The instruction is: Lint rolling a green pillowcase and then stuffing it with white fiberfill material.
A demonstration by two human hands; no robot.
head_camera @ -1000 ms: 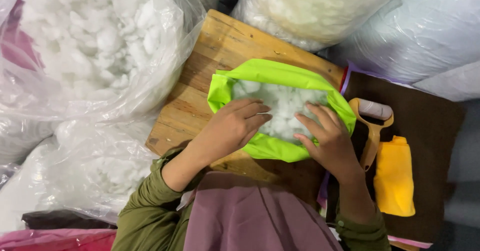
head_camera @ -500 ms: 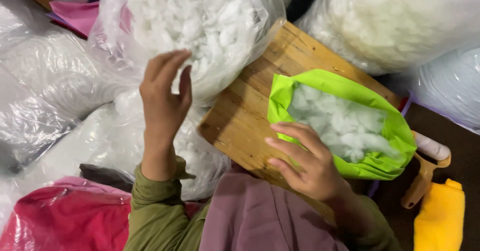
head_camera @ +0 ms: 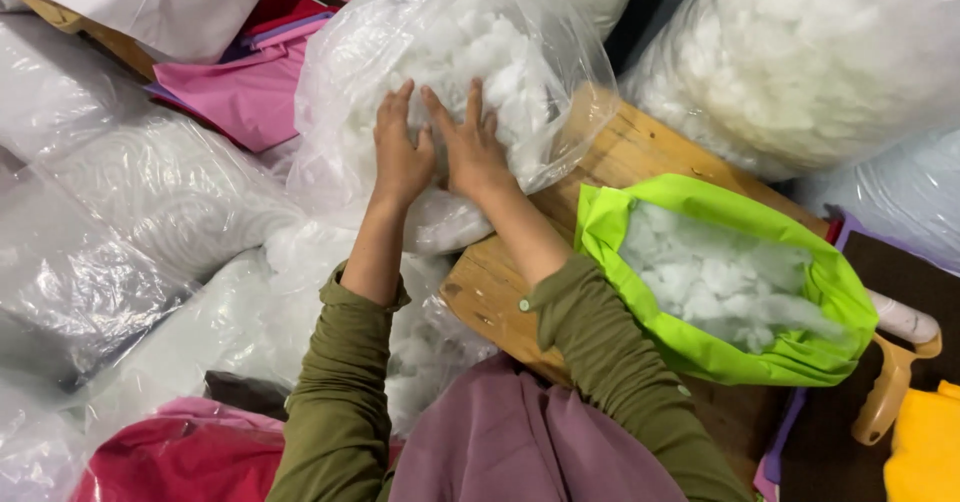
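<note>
My left hand [head_camera: 400, 154] and my right hand [head_camera: 470, 147] lie side by side, fingers spread, on the white fibre stuffing [head_camera: 470, 52] in a clear plastic bag [head_camera: 330, 132] at the upper middle. Neither hand is closed around anything. To the right, a lime-green fabric cover [head_camera: 640, 202] lies open on a wooden board [head_camera: 610, 157], partly filled with white stuffing [head_camera: 720, 277]. No hand touches the cover.
Big clear bags of white stuffing [head_camera: 800, 52] crowd the board on the left and at the back. Pink fabric [head_camera: 240, 87] lies upper left and a red bag [head_camera: 150, 457] lower left. A tan-handled roller [head_camera: 885, 392] and yellow cloth [head_camera: 925, 447] sit at the right edge.
Both hands left the green cover and moved left onto the stuffing in the clear bag, the left hand first. The view swung left, so the cover now sits further right.
</note>
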